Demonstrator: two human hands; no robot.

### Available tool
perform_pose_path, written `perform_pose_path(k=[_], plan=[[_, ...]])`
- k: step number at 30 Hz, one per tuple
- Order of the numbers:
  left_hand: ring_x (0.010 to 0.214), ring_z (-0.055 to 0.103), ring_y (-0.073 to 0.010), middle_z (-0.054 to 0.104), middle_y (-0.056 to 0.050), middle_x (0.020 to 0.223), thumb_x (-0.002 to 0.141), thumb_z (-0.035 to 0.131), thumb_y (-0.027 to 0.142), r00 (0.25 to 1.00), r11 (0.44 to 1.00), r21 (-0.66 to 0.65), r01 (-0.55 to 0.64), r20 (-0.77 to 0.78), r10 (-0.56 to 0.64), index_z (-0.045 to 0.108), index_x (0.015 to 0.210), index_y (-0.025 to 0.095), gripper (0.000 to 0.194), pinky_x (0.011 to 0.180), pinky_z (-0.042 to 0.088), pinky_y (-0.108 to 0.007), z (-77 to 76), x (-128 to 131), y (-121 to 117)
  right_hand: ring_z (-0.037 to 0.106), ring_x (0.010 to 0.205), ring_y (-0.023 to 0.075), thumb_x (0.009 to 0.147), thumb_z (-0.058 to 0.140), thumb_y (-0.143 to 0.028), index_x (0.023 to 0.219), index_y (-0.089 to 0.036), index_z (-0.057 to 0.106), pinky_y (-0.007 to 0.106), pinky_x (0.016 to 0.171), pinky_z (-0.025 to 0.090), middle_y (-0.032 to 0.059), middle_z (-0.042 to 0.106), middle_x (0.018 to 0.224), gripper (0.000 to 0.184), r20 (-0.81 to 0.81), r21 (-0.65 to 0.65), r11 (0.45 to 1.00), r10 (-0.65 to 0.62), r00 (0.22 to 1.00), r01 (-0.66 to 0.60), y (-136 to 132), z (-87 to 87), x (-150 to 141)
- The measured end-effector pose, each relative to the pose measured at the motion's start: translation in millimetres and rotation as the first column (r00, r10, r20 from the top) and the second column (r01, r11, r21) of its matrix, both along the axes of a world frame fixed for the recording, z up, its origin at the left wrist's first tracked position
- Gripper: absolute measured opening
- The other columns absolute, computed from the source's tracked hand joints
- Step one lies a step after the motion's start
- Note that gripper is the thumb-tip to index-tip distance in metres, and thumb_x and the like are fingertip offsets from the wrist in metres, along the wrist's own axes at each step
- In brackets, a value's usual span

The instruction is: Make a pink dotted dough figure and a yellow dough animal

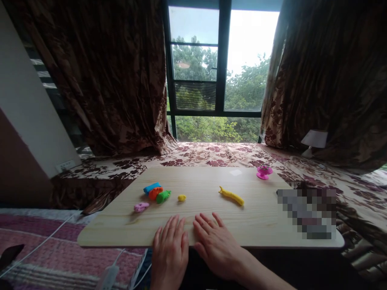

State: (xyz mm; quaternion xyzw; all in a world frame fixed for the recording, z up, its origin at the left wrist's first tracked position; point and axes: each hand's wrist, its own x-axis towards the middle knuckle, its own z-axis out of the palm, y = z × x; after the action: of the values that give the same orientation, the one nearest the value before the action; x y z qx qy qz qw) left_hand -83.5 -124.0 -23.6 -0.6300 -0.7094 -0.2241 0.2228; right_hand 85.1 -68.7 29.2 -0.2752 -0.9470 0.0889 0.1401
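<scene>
My left hand (171,243) lies palm down across the table's front edge, fingers stretched out and holding nothing. Beside it, my right hand (214,241) rests flat on the wooden tabletop (199,181), its fingers spread. Beyond the left hand sits a small yellow lump of modelling clay (182,198). Farther left, blue clay (152,188), orange clay (155,193) and green clay (163,196) lie against one another, with a pink clay piece (141,207) nearer me. Past my right hand is a long yellow clay roll (231,196), forked at its far end.
A bright pink clay shape on a stand (264,172) is at the far right corner. A blurred-out object (308,213) lies on the right side. Behind the table are a flowered window seat (211,153), a lamp (314,139) and curtains (121,80). A power strip (108,278) is lower left.
</scene>
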Motion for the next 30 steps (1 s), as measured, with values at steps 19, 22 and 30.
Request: perform_pose_path(k=[19,22,30], plan=[[0.125,0.041,-0.0241,0.051,-0.01,0.133,0.088,0.037,0.025,1.0,1.0,-0.02,0.001,-0.006,-0.001,0.05,0.124,0.018,0.04,0.103,0.025,-0.046,1.1,1.2,-1.7,0.014,0.137,0.0174,0.094,0.029,-0.043,0.14,-0.021,0.029,0.039,0.113,0.008,0.0041,0.024,0.148,0.051,-0.006,-0.002,0.998,0.061,0.998,-0.061,-15.6,-0.7,10.2],[0.125,0.041,-0.0236,0.051,-0.01,0.133,0.088,0.037,0.024,1.0,1.0,-0.017,0.004,0.003,-0.004,0.05,0.124,0.018,0.039,0.104,0.025,-0.045,2.8,2.3,-2.9,0.02,0.136,0.0197,0.094,0.029,-0.039,0.139,-0.02,0.032,0.043,0.111,0.012,0.0066,0.028,0.147,0.049,0.043,-0.034,0.999,-0.009,0.999,0.011,9.7,2.6,0.7],[0.121,0.045,-0.0236,0.054,-0.009,0.13,0.087,0.038,0.023,1.0,1.0,0.018,0.004,-0.02,-0.003,0.053,0.122,0.018,0.038,0.102,0.027,-0.045,-1.2,-1.6,0.4,0.024,0.134,0.0239,0.094,0.03,-0.036,0.134,-0.013,0.038,0.05,0.107,0.018,0.0144,0.031,0.144,0.046,0.019,-0.023,0.993,-0.118,0.993,0.119,57.7,9.5,-21.6]])
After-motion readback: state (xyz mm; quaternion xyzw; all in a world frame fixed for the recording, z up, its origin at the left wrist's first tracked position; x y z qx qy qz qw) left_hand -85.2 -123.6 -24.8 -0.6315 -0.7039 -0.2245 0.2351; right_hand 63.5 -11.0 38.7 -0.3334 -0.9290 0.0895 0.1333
